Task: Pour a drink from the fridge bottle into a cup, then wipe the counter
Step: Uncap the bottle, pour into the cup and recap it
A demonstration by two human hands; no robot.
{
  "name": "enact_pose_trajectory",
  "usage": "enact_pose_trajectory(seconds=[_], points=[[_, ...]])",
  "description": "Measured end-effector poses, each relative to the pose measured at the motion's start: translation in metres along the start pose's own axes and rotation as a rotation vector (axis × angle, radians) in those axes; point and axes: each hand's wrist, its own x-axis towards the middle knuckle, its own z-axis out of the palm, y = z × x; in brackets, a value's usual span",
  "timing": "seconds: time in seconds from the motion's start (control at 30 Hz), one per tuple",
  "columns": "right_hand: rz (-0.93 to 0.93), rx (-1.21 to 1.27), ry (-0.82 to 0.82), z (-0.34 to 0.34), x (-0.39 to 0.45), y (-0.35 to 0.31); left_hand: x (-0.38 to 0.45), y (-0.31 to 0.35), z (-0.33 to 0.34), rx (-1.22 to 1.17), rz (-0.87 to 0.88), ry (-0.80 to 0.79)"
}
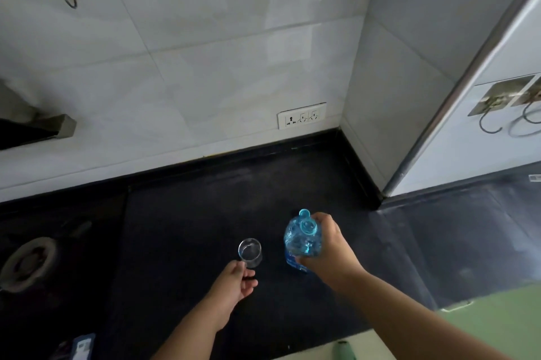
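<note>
A clear glass cup (250,253) stands upright on the black counter (190,213); it looks to hold no drink. My left hand (234,283) grips its near side at the base. To its right a blue plastic bottle (301,242) stands upright on the counter, its flip cap open at the top. My right hand (328,245) wraps around the bottle's right side and shoulder.
A gas burner (27,263) sits at the counter's left. A wall socket (301,119) is low on the tiled back wall, with hooks above. A white panel with hooks (494,108) rises at the right. A blue-and-white object (82,345) lies at the lower left.
</note>
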Motion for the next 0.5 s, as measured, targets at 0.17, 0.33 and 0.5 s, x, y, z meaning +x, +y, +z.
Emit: enact_pose_trajectory(seconds=[0.17,0.33,0.5], points=[[-0.006,0.003,-0.009,0.0,0.0,0.0,0.024,0.016,0.01,0.034,-0.02,0.028],[-0.004,-0.008,-0.01,0.0,0.001,-0.002,0.025,0.039,0.011,0.208,-0.04,0.16],[-0.027,-0.037,-0.092,-0.006,0.004,-0.006,-0.006,0.042,0.007,0.593,0.376,0.255]])
